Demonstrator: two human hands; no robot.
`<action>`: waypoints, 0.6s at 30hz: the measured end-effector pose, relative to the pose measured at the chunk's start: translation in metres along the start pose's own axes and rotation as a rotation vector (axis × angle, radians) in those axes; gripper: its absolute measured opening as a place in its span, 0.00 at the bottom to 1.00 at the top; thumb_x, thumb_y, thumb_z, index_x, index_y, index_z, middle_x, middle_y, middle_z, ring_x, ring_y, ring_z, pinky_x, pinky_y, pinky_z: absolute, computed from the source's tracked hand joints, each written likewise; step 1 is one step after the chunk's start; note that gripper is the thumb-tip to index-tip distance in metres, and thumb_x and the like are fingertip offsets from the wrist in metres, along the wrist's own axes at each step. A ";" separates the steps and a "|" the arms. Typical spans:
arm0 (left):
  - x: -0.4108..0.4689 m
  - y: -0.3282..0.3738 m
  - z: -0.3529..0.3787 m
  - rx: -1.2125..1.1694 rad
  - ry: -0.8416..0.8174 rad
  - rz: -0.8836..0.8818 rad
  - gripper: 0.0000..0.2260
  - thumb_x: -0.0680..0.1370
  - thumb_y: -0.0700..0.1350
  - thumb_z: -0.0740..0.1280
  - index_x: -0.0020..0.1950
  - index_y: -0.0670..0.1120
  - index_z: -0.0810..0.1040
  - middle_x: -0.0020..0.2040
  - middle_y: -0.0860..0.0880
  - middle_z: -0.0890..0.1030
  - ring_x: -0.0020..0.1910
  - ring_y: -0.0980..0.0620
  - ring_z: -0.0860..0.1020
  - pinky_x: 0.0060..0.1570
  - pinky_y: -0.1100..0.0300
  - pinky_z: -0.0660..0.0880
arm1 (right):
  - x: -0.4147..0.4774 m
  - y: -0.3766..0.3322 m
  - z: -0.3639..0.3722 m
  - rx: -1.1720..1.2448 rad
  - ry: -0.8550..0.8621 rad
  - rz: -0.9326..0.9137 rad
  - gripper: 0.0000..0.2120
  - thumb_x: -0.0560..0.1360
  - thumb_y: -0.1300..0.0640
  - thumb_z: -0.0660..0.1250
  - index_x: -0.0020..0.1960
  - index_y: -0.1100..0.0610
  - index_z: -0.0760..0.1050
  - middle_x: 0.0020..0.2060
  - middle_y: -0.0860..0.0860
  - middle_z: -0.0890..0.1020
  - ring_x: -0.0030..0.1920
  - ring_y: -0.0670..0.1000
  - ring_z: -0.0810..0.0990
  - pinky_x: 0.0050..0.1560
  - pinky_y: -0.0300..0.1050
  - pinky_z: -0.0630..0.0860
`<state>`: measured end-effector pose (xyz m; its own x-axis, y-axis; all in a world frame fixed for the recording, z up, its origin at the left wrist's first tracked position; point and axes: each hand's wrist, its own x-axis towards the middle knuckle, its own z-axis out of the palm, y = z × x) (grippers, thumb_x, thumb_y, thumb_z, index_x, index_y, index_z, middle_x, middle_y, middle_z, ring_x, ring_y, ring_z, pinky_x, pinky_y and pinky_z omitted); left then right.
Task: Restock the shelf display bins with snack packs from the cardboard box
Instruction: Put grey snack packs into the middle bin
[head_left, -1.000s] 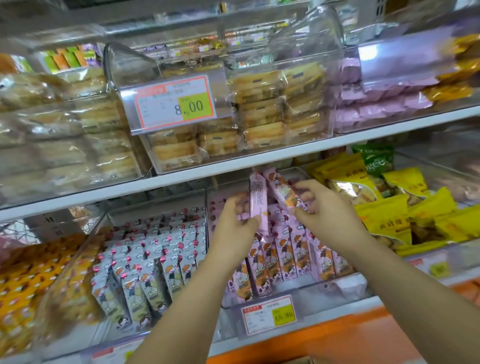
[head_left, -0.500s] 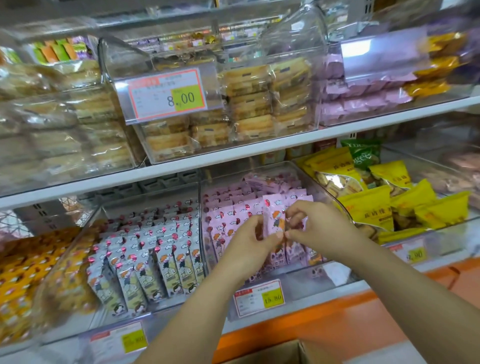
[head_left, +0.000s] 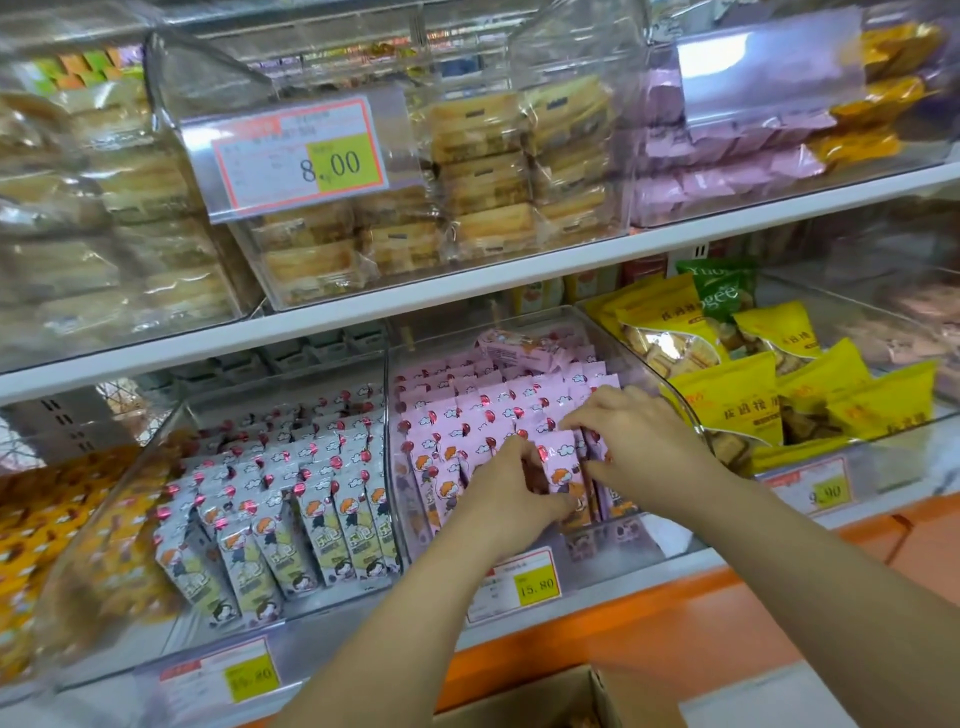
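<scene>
Head camera looks down on a store shelf of clear display bins. At far left, a bin of orange-brown packs (head_left: 36, 525) is blurred. Next to it, white snack packs (head_left: 291, 504) stand upright in rows, with a yellow price tag (head_left: 223, 675) below them. The middle clear bin (head_left: 631, 540) holds rows of pink snack packs (head_left: 457, 415), also upright, with one more lying flat on top at the back. At the front row of this bin, the left grip (head_left: 511, 493) pinches one pink snack pack (head_left: 558, 465) by its left side, fingers and thumb curled onto it. The right grip (head_left: 641, 441) closes on the same pack from the other side, fingers curled over its top and thumb along its right edge. A tag reading 15.80 (head_left: 514, 584) hangs below. The cardboard box (head_left: 545, 701) shows at the bottom edge, under the forearms. To the right lie yellow snack bags (head_left: 737, 400). Wrapped cakes (head_left: 483, 171) fill the bin on the shelf above.
</scene>
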<state>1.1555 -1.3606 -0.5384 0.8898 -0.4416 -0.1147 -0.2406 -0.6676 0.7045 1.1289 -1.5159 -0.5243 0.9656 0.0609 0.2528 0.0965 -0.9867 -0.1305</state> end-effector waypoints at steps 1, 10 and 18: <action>0.000 -0.001 0.000 -0.010 -0.014 -0.004 0.14 0.74 0.48 0.71 0.46 0.52 0.65 0.39 0.53 0.72 0.35 0.56 0.70 0.31 0.64 0.64 | 0.001 0.000 0.000 0.007 0.001 0.004 0.21 0.76 0.53 0.65 0.67 0.45 0.69 0.64 0.46 0.71 0.64 0.52 0.67 0.64 0.49 0.65; 0.007 -0.007 -0.008 -0.002 0.090 -0.080 0.13 0.72 0.47 0.74 0.45 0.50 0.69 0.48 0.45 0.79 0.46 0.47 0.79 0.43 0.53 0.78 | 0.007 0.004 -0.004 0.053 -0.070 0.055 0.21 0.76 0.57 0.67 0.68 0.51 0.70 0.65 0.51 0.70 0.65 0.53 0.67 0.65 0.47 0.66; 0.008 -0.002 -0.004 0.239 0.163 -0.029 0.23 0.72 0.49 0.74 0.58 0.47 0.65 0.48 0.45 0.81 0.47 0.46 0.79 0.39 0.56 0.72 | 0.027 -0.002 -0.014 0.292 0.091 0.101 0.22 0.75 0.50 0.68 0.67 0.51 0.71 0.62 0.54 0.73 0.63 0.55 0.70 0.62 0.50 0.70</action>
<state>1.1646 -1.3603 -0.5373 0.9435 -0.3314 -0.0048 -0.2817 -0.8094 0.5152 1.1515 -1.5148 -0.5041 0.9497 -0.0620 0.3070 0.0789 -0.9012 -0.4261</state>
